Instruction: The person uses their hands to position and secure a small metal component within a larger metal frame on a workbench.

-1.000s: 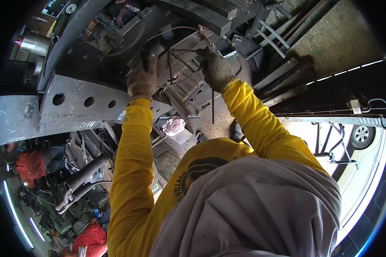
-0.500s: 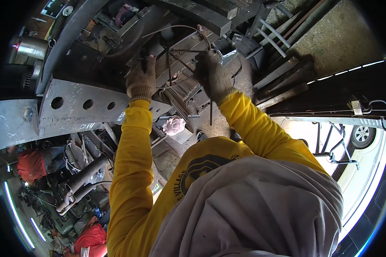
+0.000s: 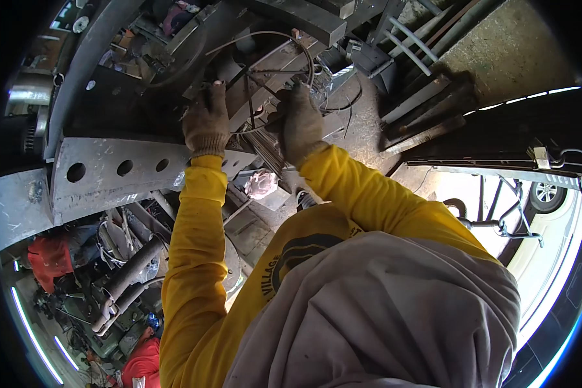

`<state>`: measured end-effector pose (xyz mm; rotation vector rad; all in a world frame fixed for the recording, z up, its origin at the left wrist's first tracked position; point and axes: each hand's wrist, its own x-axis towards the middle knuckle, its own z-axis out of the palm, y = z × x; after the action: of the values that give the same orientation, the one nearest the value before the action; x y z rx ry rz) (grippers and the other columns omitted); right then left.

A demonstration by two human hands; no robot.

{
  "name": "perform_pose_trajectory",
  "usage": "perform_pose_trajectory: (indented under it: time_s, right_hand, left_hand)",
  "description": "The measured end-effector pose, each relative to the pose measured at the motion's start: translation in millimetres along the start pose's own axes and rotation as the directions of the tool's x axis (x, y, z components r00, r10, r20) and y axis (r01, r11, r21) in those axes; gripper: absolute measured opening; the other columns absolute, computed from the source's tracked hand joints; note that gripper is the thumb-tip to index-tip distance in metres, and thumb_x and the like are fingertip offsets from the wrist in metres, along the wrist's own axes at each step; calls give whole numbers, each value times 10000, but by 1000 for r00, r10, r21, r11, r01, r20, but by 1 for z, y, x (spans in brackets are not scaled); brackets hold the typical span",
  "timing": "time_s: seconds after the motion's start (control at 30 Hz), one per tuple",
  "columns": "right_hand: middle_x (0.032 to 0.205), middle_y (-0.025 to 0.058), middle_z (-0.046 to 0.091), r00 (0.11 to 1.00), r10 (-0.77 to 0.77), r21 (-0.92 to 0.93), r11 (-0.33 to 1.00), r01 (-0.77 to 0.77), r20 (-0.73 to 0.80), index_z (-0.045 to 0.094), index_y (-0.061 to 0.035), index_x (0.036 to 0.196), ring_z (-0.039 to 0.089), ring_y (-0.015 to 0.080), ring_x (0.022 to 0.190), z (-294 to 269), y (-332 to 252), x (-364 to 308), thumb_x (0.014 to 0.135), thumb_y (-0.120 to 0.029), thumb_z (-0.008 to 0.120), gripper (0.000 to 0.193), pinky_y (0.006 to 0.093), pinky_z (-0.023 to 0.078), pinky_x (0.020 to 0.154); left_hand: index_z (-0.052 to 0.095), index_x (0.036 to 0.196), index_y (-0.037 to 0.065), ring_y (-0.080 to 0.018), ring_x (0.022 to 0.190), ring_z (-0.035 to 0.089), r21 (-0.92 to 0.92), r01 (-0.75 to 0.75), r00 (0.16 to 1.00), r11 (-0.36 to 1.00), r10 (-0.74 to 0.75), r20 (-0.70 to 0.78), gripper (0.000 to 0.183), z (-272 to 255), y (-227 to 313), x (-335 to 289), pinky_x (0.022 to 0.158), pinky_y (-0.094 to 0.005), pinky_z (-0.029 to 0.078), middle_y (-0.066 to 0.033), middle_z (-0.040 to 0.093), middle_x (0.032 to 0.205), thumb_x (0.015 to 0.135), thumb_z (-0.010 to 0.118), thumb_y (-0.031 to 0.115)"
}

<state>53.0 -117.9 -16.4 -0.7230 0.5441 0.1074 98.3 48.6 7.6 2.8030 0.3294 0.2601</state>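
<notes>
Both my hands wear brown knitted gloves. My left hand [image 3: 207, 123] is closed at the left side of a thin metal ring [image 3: 312, 61] with dark spokes, its fingers curled over something dark that I cannot make out. At the ring's lower right, my right hand [image 3: 302, 123] is closed around a thin dark rod [image 3: 264, 83], which runs up and left across the ring; most of the grip is hidden by the glove. Beneath the ring lies a bundle of thin metal rods [image 3: 264, 145].
A steel beam with round holes [image 3: 110, 171] stretches to my left. Heavy steel bars [image 3: 297, 19] lie ahead, and more bars [image 3: 420, 103] lean at the right. A crumpled pink-white bundle [image 3: 261, 184] sits below my hands. People in red shirts [image 3: 50, 258] are at the lower left.
My right hand has moved left and slightly down, closer to my left hand. The rod end that hung below it no longer shows there. My left hand has shifted slightly left and down.
</notes>
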Motion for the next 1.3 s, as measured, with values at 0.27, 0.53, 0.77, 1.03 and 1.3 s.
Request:
perform_pose_trajectory:
  time_s: [0.27, 0.53, 0.77, 1.03, 1.3]
  right_hand:
    - [874, 101, 639, 961, -33, -492, 854, 170, 275, 621, -53, 1202, 488, 138, 567, -25, -59, 8, 1011, -475, 343, 539, 287, 397, 484]
    - [865, 44, 568, 934, 231, -282, 947, -152, 273, 552, -70, 1208, 532, 142, 577, -26, -54, 33, 997, -328, 428, 356, 268, 469, 515]
    - [731, 76, 532, 992, 125, 19, 992, -125, 35, 597, -59, 1116, 513, 179, 584, 2, -37, 14, 984, -469, 429, 463, 298, 447, 551]
    - [744, 84, 539, 997, 82, -62, 995, -82, -6, 609, -70, 1145, 523, 207, 575, 2, -29, 23, 984, -456, 409, 464, 334, 426, 507]
    - [958, 281, 623, 785, -566, -665, 488, 565, 251, 575, 7, 1184, 601, 461, 904, -35, -41, -1, 991, -344, 461, 417, 461, 493, 800]
  left_hand:
    - [567, 1226, 63, -399, 1068, 589, 97, -42, 999, 994, 43, -6, 619, -5, 1, 2, 952, -470, 444, -209, 624, 1185, 1004, 256, 550]
    - [625, 1126, 82, -410, 1051, 601, 91, -70, 997, 993, 73, -29, 640, 7, -11, 10, 923, -484, 456, -214, 641, 1152, 975, 288, 605]
    - [642, 1136, 86, -411, 1045, 605, 35, 57, 998, 998, -59, 30, 622, -8, 14, -4, 913, -487, 460, -205, 652, 1131, 964, 348, 607]
    - [667, 1128, 82, -405, 1063, 603, 41, 34, 999, 999, -33, -34, 603, -2, 9, -1, 937, -467, 454, -218, 652, 1136, 965, 371, 581]
    - [664, 1124, 133, -370, 970, 655, 66, -220, 914, 973, 230, -336, 421, -7, 10, -16, 877, -455, 492, -144, 691, 1082, 947, 505, 480]
